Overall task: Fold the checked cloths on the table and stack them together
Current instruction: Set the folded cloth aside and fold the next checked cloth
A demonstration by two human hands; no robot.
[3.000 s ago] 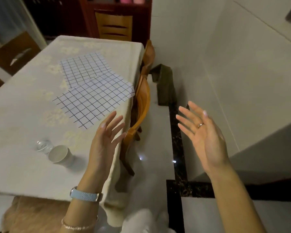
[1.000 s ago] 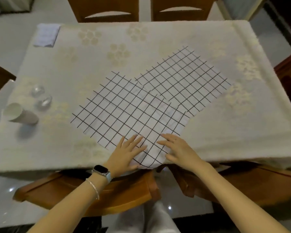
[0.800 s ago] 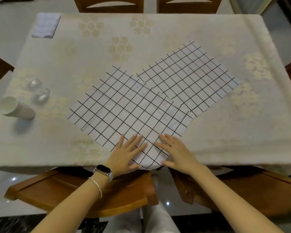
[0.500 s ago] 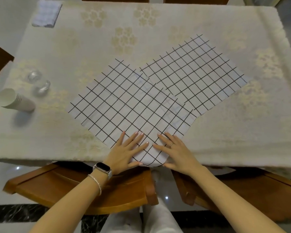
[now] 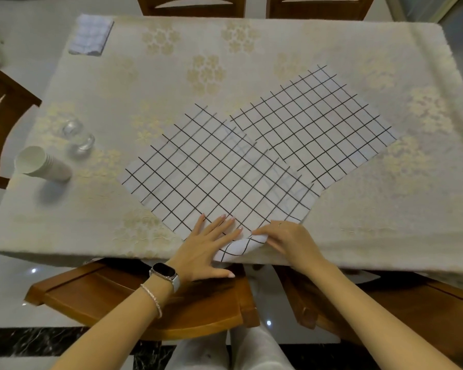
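Two white cloths with black checks lie flat on the table (image 5: 251, 44), both turned like diamonds. The near cloth (image 5: 211, 169) overlaps the lower left part of the far cloth (image 5: 313, 124). The near cloth's bottom corner reaches the table's front edge. My left hand (image 5: 206, 249) lies flat on that corner with straight fingers. My right hand (image 5: 286, 239) pinches the corner's edge and has curled it up off the table.
A stack of white paper cups (image 5: 42, 164) lies on its side at the left, with two small glasses (image 5: 78, 134) behind it. A folded checked cloth (image 5: 91, 34) sits at the far left corner. Wooden chairs (image 5: 150, 297) stand around the table.
Three seconds ago both hands were in the air beside the table. Both then lay flat on the near cloth's bottom corner; now my right hand has pinched and lifted the corner's edge.
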